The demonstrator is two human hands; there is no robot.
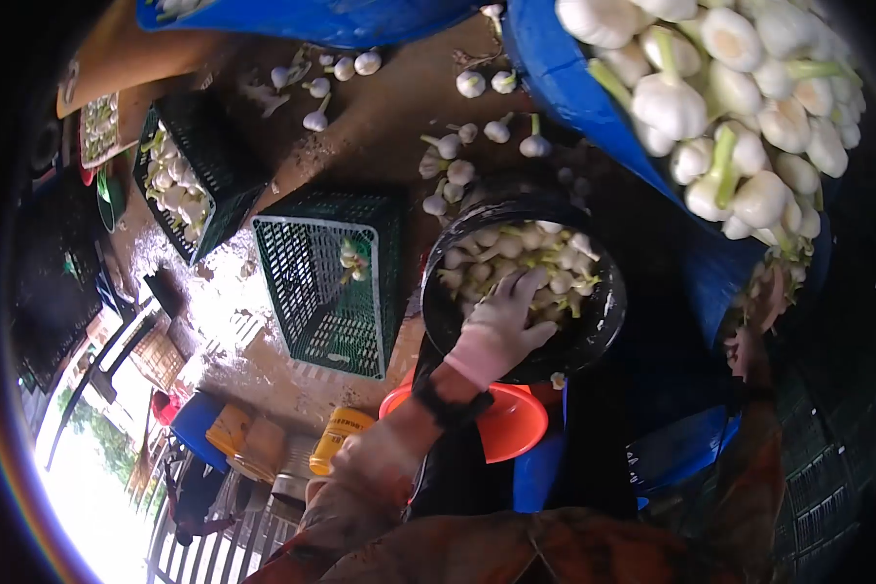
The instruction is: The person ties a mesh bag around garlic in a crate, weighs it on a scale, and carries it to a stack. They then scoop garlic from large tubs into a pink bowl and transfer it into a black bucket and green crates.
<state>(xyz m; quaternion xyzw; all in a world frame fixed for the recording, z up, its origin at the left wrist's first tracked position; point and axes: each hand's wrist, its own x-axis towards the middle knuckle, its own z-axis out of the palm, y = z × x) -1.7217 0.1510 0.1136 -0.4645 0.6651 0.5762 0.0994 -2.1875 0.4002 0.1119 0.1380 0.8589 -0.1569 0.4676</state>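
Note:
My left hand (501,331), in a pale glove with a dark band at the wrist, reaches into a black bucket (608,316). Its fingers lie stretched over the garlic bulbs (487,253) inside, with the thumb apart. Far to the right, my right hand (749,341) is in shadow beside the lower edge of a blue tub (579,107). Its fingers are at the bulbs there, and their grip is hidden in the dark. A large heap of white garlic (759,117) with short green stems fills this tub.
Loose garlic bulbs (457,173) lie on the floor beyond the bucket. A green crate (326,292) with a few bulbs stands left of it; a fuller dark crate (219,185) is farther left. An orange-red basin (516,423) sits below. Another person (200,496) is at lower left.

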